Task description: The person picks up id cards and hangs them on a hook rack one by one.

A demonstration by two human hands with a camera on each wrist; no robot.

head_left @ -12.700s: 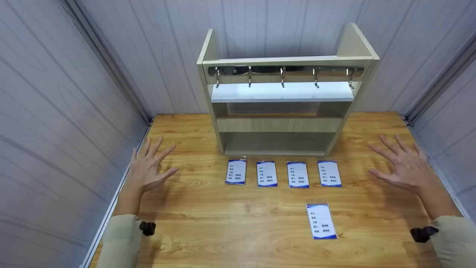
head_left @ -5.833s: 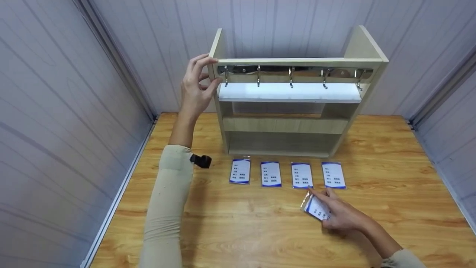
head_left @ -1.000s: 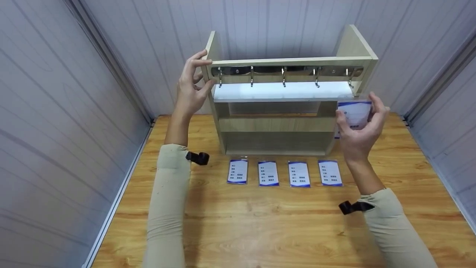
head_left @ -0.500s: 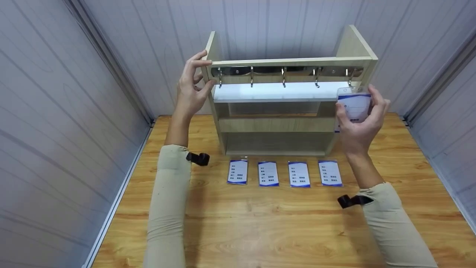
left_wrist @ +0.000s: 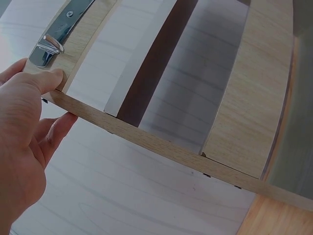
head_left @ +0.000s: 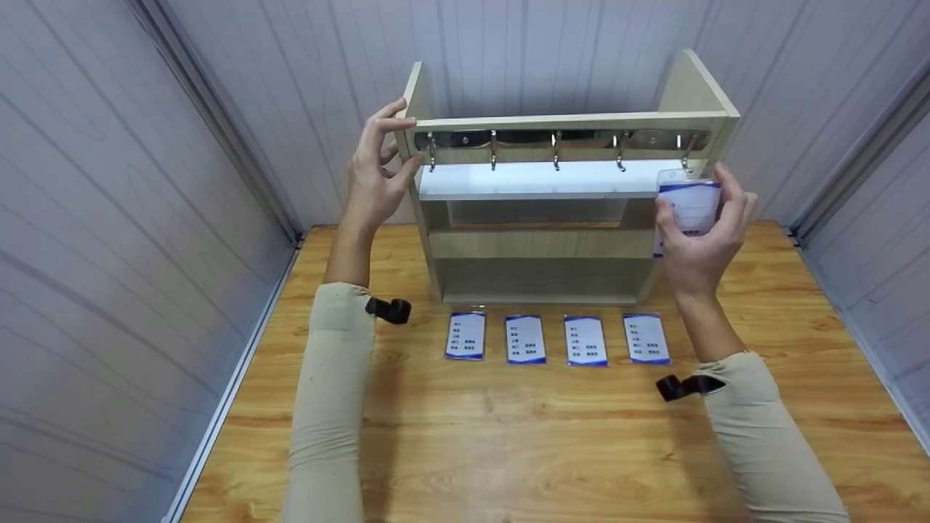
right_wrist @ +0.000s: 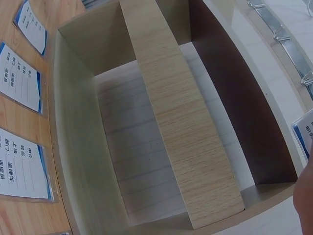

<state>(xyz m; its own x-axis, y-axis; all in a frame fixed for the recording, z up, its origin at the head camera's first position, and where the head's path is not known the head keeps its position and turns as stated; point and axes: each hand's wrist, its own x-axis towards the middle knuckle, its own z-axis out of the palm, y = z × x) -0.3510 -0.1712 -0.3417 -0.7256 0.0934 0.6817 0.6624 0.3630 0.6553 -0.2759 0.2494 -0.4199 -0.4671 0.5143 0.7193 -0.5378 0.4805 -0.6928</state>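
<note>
Four badge cards (head_left: 554, 338) lie in a row on the wooden table (head_left: 508, 436) in front of a small wooden rack (head_left: 559, 211), while a fifth, the held badge card (head_left: 689, 209), is raised by the person's right hand (head_left: 701, 236) to the rightmost hook (head_left: 684, 151) of the metal hook rail (head_left: 556, 142). That hand pinches the card by its side edges, thumb on one side and fingers curled round the other, with the clear tab at the card's top just under the hook's tip. The left hand (head_left: 374, 174) grips the rack's upper left corner, thumb on the front face and fingers wrapped over the side panel, as the left wrist view confirms (left_wrist: 24, 142). To hang the card well, it would seem best to keep the rack braced so that it does not tip or slide, hold the card upright and square to the rail, bring the slot in the tab onto the hook's upturned tip, and loosen the pinch only once the card's weight rests on the metal. Whether the slot has already caught the hook cannot be told: the tab is small, transparent and partly lost against the white shelf behind. In the right wrist view only a corner of the held card (right_wrist: 304, 133) shows at the frame's edge, and the print on every card is too small to read.
</note>
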